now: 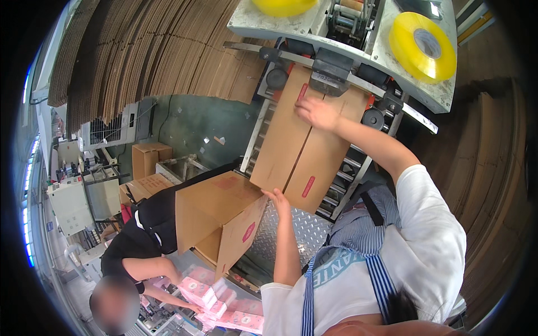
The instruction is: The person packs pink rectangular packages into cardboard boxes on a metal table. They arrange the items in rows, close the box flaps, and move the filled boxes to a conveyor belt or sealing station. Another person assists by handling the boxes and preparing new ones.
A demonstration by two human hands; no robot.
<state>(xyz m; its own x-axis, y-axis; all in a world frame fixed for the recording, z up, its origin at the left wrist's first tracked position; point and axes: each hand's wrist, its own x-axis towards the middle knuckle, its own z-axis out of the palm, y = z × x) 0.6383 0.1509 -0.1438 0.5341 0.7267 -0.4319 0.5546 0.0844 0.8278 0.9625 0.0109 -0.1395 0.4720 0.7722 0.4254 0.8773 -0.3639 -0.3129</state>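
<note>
- L hand (pixel 278 203), approx 6 o'cl. from view ctr: thumb & fingers apart, at nr edge of closed carton (pixel 324 148) & corner of open carton (pixel 207 201); can't tell if clamped on either.
- Open carton, 7–8 o'cl.: brown, tilted, flaps out, red oval mark on one side.
- Tread plate (pixel 304 225), 5 o'cl.: metal, diamond pattern.
- Closed carton, 2 o'cl.: on roller conveyor (pixel 347 176), top flaps meeting at ctr seam, far end at tape machine (pixel 330 70).
- R hand (pixel 318 113), 1–2 o'cl.: palm down on closed carton's top, fingers loosely bent, not wrapped round anything.
- Pink packs (pixel 196 288), 7 o'cl.: piled, w/ co-worker's hand (pixel 196 307) at them.
- Tape machine, 1 o'cl.: w/ yellow tape rolls (pixel 400 47) at 12 & 1–2 o'cl.
- Flat cardboard stack (pixel 151 50), 10–11 o'cl.: sheets on edge, packed tight.
</note>
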